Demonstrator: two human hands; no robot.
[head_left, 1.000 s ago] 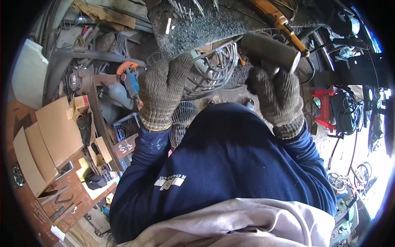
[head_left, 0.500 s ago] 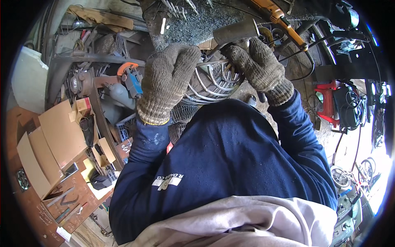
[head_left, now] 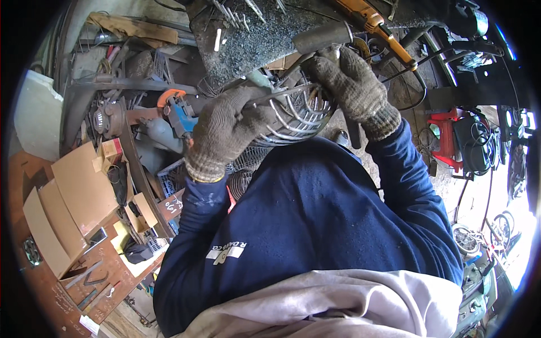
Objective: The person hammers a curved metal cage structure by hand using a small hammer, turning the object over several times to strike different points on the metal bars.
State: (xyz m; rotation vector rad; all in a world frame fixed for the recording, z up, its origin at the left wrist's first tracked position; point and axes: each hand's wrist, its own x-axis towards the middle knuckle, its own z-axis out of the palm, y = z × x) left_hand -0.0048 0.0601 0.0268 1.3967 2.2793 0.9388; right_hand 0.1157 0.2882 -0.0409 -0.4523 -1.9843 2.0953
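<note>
Both my hands wear knitted grey-brown gloves. My left hand (head_left: 234, 127) is closed at the left end of a basket-like metal frame (head_left: 301, 115) made of curved silvery rods, at its straight edge bar. My right hand (head_left: 355, 84) is wrapped round the handle of a hammer (head_left: 322, 37). Its thick cylindrical metal head stands beyond my fingers, and a dark handle end shows below the wrist. The frame lies between my hands, just beyond my lap; the glove hides part of its left end.
Beyond the frame is a dark workbench (head_left: 270, 36) covered in grit and metal pieces. An orange power tool (head_left: 377, 25) with a cord lies there. To the left are a blue and orange tool (head_left: 180, 112) and an open cardboard box (head_left: 79, 191). A red stool (head_left: 445, 141) stands right.
My left hand has moved down and rolled over, with its fingers now lower at the frame's edge bar. The hammer and my right hand have shifted only slightly.
</note>
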